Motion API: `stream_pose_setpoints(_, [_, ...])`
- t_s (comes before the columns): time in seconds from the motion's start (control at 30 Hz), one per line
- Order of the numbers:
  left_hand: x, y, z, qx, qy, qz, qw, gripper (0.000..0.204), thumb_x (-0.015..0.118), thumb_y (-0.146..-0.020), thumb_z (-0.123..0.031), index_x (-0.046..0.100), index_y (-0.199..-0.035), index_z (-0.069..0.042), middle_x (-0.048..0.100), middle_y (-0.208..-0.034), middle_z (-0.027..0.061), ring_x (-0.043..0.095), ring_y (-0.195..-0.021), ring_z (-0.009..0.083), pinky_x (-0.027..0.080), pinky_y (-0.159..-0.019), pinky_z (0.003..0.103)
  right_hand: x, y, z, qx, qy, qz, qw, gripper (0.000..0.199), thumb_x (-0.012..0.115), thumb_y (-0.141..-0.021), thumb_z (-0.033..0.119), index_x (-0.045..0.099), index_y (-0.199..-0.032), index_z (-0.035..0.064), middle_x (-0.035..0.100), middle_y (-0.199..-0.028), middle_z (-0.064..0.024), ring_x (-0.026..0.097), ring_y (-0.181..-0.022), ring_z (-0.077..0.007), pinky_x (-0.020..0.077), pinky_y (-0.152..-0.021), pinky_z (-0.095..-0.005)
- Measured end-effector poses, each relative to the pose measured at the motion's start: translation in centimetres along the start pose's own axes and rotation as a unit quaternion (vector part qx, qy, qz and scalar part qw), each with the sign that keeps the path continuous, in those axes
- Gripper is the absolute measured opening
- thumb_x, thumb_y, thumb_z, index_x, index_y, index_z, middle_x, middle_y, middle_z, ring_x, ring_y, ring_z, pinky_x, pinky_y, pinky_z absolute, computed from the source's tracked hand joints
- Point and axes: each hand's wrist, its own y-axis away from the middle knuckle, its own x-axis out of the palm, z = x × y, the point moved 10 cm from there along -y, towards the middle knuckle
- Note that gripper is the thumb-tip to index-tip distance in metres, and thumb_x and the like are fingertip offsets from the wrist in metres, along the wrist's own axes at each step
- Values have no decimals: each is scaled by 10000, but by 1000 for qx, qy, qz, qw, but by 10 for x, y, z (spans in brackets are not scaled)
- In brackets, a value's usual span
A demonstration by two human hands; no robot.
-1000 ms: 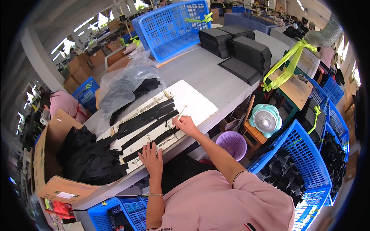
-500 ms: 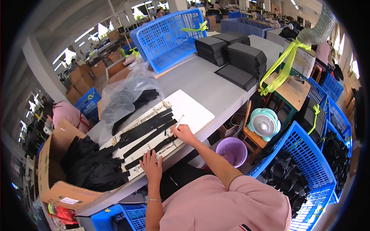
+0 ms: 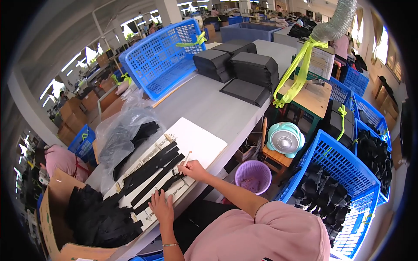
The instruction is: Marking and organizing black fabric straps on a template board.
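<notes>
My right hand (image 3: pixel 194 170) is closed around a thin, pale pen (image 3: pixel 188 157) over the white board (image 3: pixel 198 141). My left hand (image 3: pixel 161 208) lies with fingers spread on the board's near edge, touching the end of a black fabric strip (image 3: pixel 146 202). Farther up the board, more black strips (image 3: pixel 152 167) lie side by side, slanting across it. Pale markings or slips show between them, too small to make out. Part of the nearest strip is hidden beneath my hands.
A cardboard box (image 3: pixel 55 204) with a heap of black strips (image 3: pixel 102 217) stands at the left. Clear plastic (image 3: pixel 117 137) lies beyond the board. Black stacks (image 3: pixel 254 69) and a blue crate (image 3: pixel 161 56) sit farther back. At right are a purple basket (image 3: pixel 253 177), fan (image 3: pixel 285 140) and blue crate (image 3: pixel 348 174).
The view has shifted, so the table and surroundings sit further left and lower. My right hand keeps the pen over the strips, and my left hand stays on the board.
</notes>
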Motion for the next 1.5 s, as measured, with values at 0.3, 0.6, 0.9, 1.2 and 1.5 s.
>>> stream_pose_setpoints(0.3, [6,-56,12,-1,26,28,999,510,609,-1022,-400,609,-1424,-87,514,-1536,202,381,-1481,413,205,-1210,642,-11,8,5,-2,26,-43,999,306,616,-1045,240,742,-904,-1,681,-728,-9,548,-629,-61,431,-569,-244])
stream_pose_setpoints(0.6, [26,-143,53,29,-25,-21,999,485,627,-994,-379,632,-1376,-79,575,-1434,201,479,-1371,404,321,-1107,678,-4,15,-7,37,1,-54,998,287,635,-1038,200,729,-895,-30,714,-836,-23,589,-727,-63,474,-651,-243])
stream_pose_setpoints(0.9, [-15,-80,15,63,100,-46,992,467,664,-994,-313,635,-1370,-38,490,-1534,245,367,-1492,420,169,-1245,580,-23,12,-7,73,25,-87,993,243,634,-1042,182,746,-969,-20,631,-725,11,452,-577,-11,350,-517,-198])
stream_pose_setpoints(1.2, [-102,60,72,-24,34,-17,999,485,538,-887,38,671,-1341,-71,535,-1519,153,333,-1527,387,142,-1261,580,-13,15,-4,64,65,-86,992,231,633,-1046,174,752,-989,-17,627,-716,-6,483,-581,-33,374,-526,-196])
stream_pose_setpoints(1.5, [-118,71,154,-92,-110,-98,985,335,629,-957,-54,661,-1290,-43,558,-1485,138,356,-1510,386,152,-1253,589,-11,14,-5,70,43,-82,993,227,645,-1043,188,769,-1009,1,645,-735,-2,486,-591,-27,380,-539,-190])
